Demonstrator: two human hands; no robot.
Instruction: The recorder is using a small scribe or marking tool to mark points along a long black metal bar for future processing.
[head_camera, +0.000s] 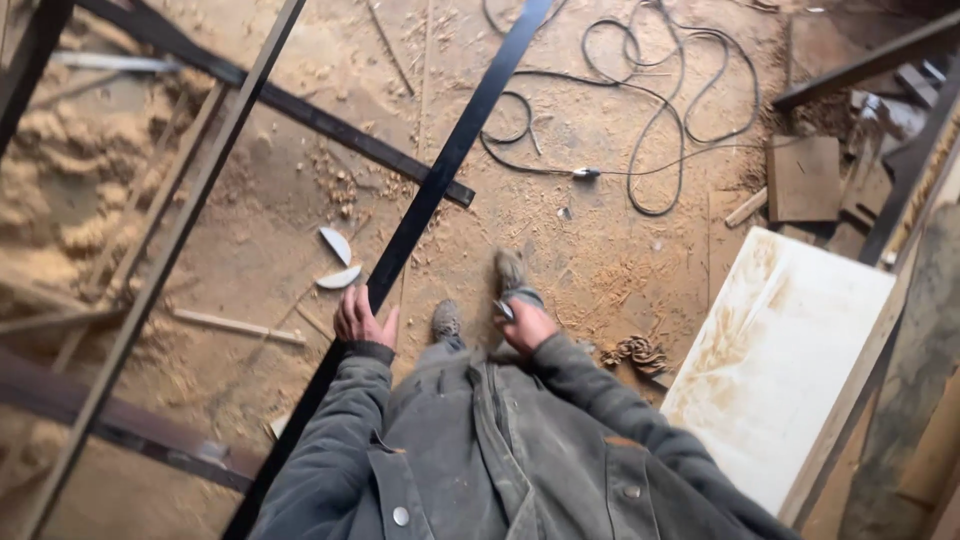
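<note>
Left hand (362, 320) fingers wrap the black steel bar (440, 170), running toward one o'clock; right hand (527, 325), well apart, clutches something small.

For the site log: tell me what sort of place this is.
Probably a woodworking shop or a building site indoors. Sawdust and shavings cover the floor, a black power cable lies looped across it, and a pale board leans at the right. The left hand grips a long dark metal bar.
</note>
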